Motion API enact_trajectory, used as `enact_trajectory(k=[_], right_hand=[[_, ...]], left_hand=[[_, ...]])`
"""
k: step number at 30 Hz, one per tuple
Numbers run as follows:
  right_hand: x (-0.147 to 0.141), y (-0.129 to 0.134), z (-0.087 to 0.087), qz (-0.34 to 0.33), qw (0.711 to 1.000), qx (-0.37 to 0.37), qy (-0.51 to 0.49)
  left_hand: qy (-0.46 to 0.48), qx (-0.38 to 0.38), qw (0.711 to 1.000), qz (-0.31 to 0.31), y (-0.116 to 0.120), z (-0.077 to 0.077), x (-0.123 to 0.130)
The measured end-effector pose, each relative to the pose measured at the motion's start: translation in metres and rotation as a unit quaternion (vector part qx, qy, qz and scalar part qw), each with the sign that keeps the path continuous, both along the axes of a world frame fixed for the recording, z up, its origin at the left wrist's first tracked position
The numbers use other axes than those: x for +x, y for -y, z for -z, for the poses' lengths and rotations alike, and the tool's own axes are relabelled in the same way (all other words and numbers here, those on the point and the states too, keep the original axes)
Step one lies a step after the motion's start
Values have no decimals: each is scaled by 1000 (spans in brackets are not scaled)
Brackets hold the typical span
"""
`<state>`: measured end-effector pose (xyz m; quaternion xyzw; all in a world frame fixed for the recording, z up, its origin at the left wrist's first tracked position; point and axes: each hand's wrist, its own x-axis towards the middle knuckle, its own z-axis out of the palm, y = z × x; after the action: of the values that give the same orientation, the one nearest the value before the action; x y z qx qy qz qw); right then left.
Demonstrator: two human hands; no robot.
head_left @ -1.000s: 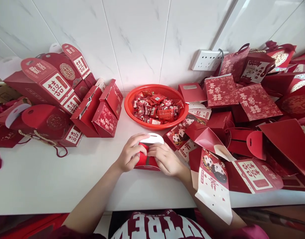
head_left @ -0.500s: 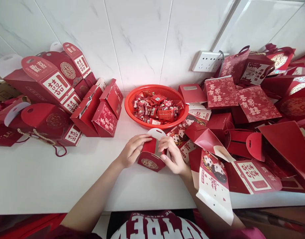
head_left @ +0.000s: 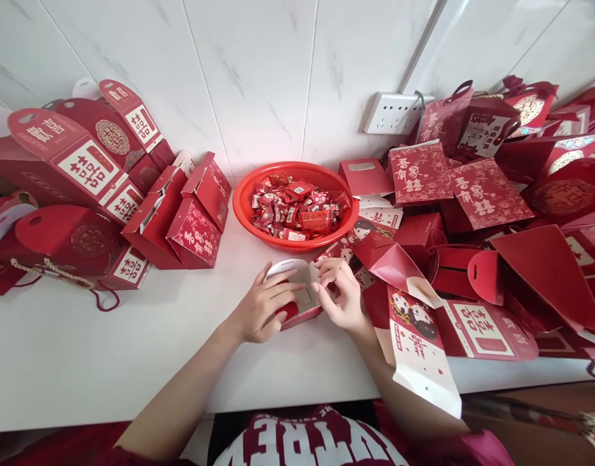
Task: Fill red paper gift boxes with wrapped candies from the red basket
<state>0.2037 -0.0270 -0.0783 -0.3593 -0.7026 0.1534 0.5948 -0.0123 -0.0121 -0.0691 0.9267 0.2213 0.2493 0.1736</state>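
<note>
The white desk [head_left: 108, 369] stretches right across, and what a spread on it: to the right, a sprawling heap of red boxes [head_left: 472, 272], some lying tipped over one another; to the left, a smaller standing group of red boxes [head_left: 94, 188]. Between them, near the wall, sits the red basket [head_left: 295, 244]. And here are the hands, apart, one on each side! The left hand [head_left: 266, 304] has its fingers spread over the left side of the small red box [head_left: 304, 315], thumb in front, a red flap gripped between. The right hand [head_left: 341, 291] is half curled at the opposite edge, thumb and forefinger close; whether they pinch the card, I cannot tell. The box rests on the desk just this side of the basket, its top gaping, its white flap [head_left: 288, 266] raised behind. Smallest of all, the shiny red packets [head_left: 314, 221] fill the basket.
</note>
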Motion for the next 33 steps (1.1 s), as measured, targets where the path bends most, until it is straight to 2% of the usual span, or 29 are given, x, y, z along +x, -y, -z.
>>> enact_trajectory(k=[3,6,9,13,16,21,22,24,27,30,33], right_hand=[[2,-2,1,44,999,-7,2],[6,-8,5,69,995,-50,55],[7,-12,8,46,983,-125,129],[5,-10,7,-5,960,-222,171],[3,-6,6,-14,943,-276,186],[5,-5,5,23,944,-286,163],[5,-5,5,25,947,-282,152],[5,-5,4,19,953,-274,127],[4,-4,2,-12,960,-261,96],[4,-3,0,-35,967,-224,117],[5,-2,-1,-34,966,-204,152]], left_hand=[[49,2,999,-22,-3,4,-4],[118,37,991,-51,-7,10,-10],[192,41,978,-67,-10,18,-14],[283,-10,956,-82,-10,25,-12],[297,-17,951,-90,-9,24,-12],[220,65,953,-199,-14,6,-27],[196,47,958,-204,-15,2,-29],[149,-49,968,-198,-16,-3,-30],[107,-208,946,-226,-13,-4,-21],[109,-264,921,-266,-10,0,-11],[111,-279,916,-264,-7,1,-6]])
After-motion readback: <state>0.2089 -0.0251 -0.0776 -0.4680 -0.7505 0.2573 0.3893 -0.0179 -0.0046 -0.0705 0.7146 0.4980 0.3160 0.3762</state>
